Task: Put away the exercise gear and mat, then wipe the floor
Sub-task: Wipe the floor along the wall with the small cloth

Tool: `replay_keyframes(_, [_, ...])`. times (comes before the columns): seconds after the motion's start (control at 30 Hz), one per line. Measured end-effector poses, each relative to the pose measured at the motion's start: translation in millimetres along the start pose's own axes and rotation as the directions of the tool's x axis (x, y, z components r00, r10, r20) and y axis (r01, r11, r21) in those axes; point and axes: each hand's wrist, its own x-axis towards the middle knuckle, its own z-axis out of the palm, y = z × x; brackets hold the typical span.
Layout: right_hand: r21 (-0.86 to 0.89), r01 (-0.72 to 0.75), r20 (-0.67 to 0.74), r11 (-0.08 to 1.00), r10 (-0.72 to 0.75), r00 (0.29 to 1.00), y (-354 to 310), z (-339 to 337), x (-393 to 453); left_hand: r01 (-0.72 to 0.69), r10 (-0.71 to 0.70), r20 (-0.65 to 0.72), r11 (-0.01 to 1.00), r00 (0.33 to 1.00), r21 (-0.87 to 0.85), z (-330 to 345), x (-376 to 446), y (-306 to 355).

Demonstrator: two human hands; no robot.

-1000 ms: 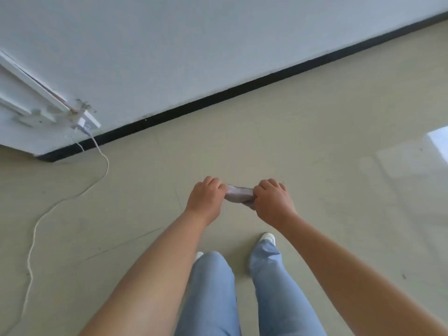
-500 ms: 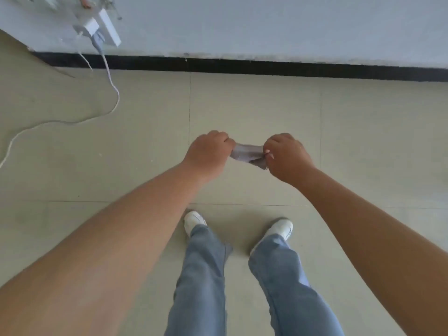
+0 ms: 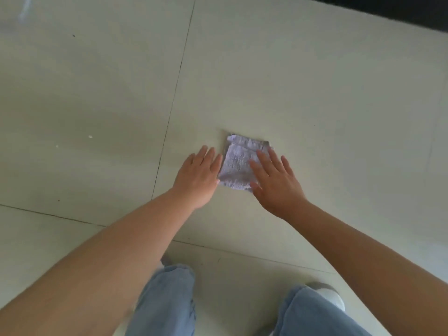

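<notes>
Two hands flat, fingers straight: right hand (image 3: 275, 180) pressing folded cloth (image 3: 238, 163) onto floor (image 3: 327, 93); left hand (image 3: 200, 175) at cloth's 9 o'clock edge. No gear or mat visible; judged stowed. Wiping barely begun; remaining floor pending.

- One view only, worn on the person's head, looking steeply down and forward at the floor (image 3: 315, 93)
- Near enough that forearms and both knees fill the lower frame
- Wide-angle lens bends the tile joints
</notes>
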Motion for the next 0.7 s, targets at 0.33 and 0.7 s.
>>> replay_keyframes(0.33, [-0.039, -0.055, -0.294, 0.998, 0.041, 0.955, 9.4, 40.9, 77.4, 0.178, -0.23, -0.222, 0.956, 0.947, -0.233, 38.6, 26.9, -79.0])
replay_keyframes(0.7, [0.079, -0.105, -0.254, 0.991, 0.122, 0.96, -56.1, -33.4, 171.7, 0.107, -0.144, -0.255, 0.982, 0.956, -0.153, 65.7, 11.9, -101.3])
